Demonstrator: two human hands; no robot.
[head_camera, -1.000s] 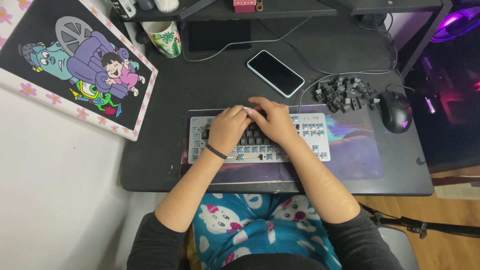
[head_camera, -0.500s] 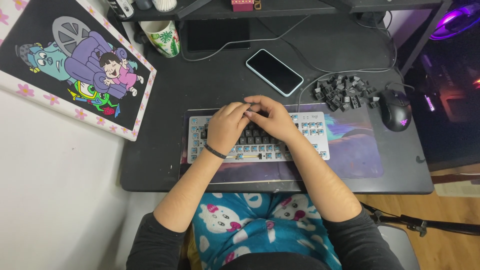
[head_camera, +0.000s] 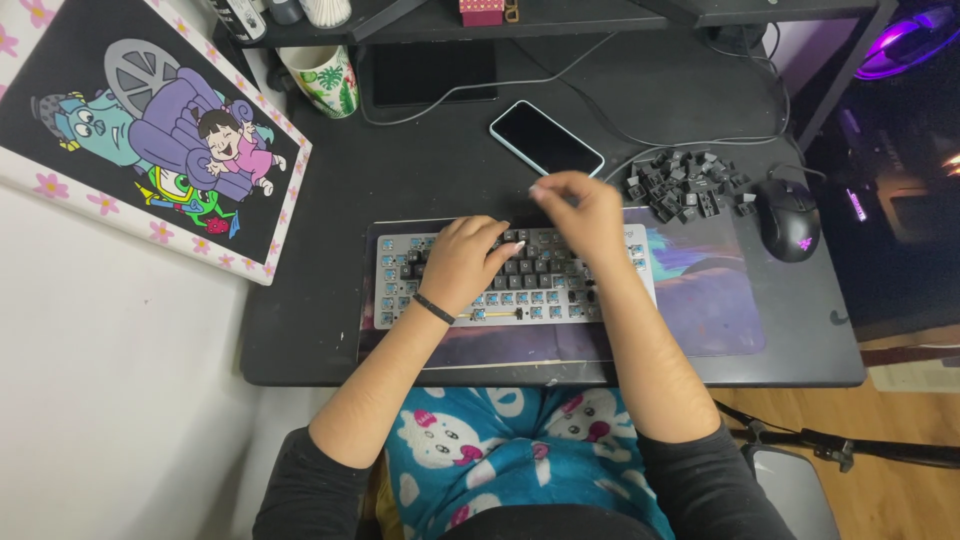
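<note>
Resting my left hand (head_camera: 462, 262) palm-down on the keyboard (head_camera: 515, 278), I have its fingers spread loosely over the left half of the keys, gripping nothing. My right hand (head_camera: 585, 215) is raised just above the board's upper edge, near its middle. The fingertips are drawn narrow, as if pinched, but that hand is blurred and I cannot tell whether anything sits between them.

The board's long axis runs from 9 to 3 o'clock across the mat (head_camera: 690, 300). Its middle rows carry dark caps, while the lower row and both ends show bare pale-blue switches.

From my right hand, the heap of loose dark keycaps (head_camera: 688, 183) lies at about 2 o'clock, near but apart from it, on the worktop (head_camera: 420, 170) just beyond the mat's far corner. That hand is plainly the nearer of the two; my left would have to cross the whole board to get there.

A phone (head_camera: 546, 138) lies face-up at 11 o'clock from my right hand, tilted, its long axis running from 10 to 4 o'clock. The mouse (head_camera: 790, 220) sits at 3 o'clock, just past the heap. Farther off, a leaf-patterned cup (head_camera: 322, 80) stands at 10 o'clock, and a cartoon painting (head_camera: 140, 130) leans off the worktop's left side.
</note>
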